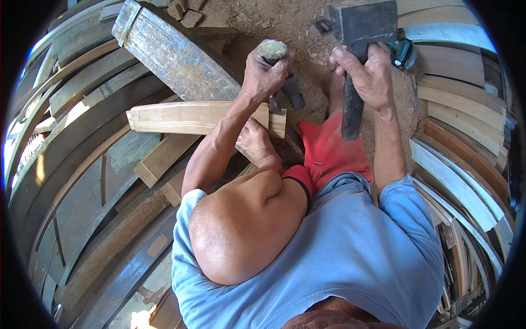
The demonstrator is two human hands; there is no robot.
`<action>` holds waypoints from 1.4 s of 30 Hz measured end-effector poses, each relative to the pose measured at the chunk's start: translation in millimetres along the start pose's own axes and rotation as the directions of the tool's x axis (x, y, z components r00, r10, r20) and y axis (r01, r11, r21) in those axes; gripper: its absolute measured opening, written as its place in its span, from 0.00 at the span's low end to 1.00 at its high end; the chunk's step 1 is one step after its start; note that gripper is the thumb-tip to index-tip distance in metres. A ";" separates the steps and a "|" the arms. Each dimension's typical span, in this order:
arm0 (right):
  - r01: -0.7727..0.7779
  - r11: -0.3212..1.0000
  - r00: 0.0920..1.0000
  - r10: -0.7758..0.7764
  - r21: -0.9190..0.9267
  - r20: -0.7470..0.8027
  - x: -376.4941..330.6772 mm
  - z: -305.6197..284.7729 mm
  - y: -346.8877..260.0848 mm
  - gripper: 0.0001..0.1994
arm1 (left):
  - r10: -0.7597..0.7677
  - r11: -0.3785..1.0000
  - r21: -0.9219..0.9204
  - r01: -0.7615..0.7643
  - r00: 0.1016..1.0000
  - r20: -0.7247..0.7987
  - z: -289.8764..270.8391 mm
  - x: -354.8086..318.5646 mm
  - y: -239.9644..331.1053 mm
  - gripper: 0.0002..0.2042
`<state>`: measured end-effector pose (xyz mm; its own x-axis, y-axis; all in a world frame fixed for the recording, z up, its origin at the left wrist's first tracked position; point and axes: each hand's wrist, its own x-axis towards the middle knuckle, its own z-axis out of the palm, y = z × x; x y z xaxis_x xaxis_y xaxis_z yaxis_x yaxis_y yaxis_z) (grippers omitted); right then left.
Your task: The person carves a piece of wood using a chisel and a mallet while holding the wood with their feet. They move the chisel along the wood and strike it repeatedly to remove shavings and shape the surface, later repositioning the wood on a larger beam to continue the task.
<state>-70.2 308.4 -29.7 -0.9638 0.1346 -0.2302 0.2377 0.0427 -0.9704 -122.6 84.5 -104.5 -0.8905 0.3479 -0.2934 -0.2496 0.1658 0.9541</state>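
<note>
My left hand (pixel 262 77) is closed around the upright handle of a chisel (pixel 273 50), its worn butt end facing up. Below the fist, the dark blade meets a pale wooden board (pixel 186 118) close to its right end, beside a line across the wood; the cutting edge cannot be made out. My right hand (pixel 371 79) grips the dark handle of a mallet (pixel 364 23), whose black, blocky head is raised to the right of the chisel and apart from it. My bare foot (pixel 256 143) rests against the board's near side.
A thick weathered beam (pixel 175 55) slants beneath the board's far side. Stacked planks (pixel 104 181) fill the left, and more boards (pixel 460 104) line the right. A green power tool (pixel 403 52) lies on the dusty ground (pixel 296 27), where wood chips are scattered.
</note>
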 end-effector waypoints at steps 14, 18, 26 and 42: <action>0.362 0.593 0.929 -0.166 -0.719 0.330 45.6 -2.2 33.8 0.16 | 0.183 0.950 0.263 -0.167 0.982 -0.037 7.9 2.1 -12.6 0.10; 0.163 0.793 0.974 -0.036 -0.587 0.223 60.0 1.8 1.6 0.16 | 0.245 0.923 0.315 -0.219 0.969 -0.044 5.6 9.0 -19.3 0.07; 0.262 0.654 0.924 0.041 -0.709 0.380 37.6 6.0 54.8 0.19 | 0.010 0.971 0.237 -0.003 1.000 -0.028 17.7 -6.6 -42.4 0.11; -0.478 0.873 0.732 0.457 -0.099 0.505 -44.3 95.7 185.0 0.23 | 0.392 0.920 0.155 -0.360 0.824 -0.410 -87.4 -47.5 81.9 0.06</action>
<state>4.9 215.6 -206.0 -0.6576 -0.3822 -0.6492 0.6797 0.0705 -0.7301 -134.0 0.9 -7.2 -0.9872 -0.0266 0.1570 0.1503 0.1701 0.9739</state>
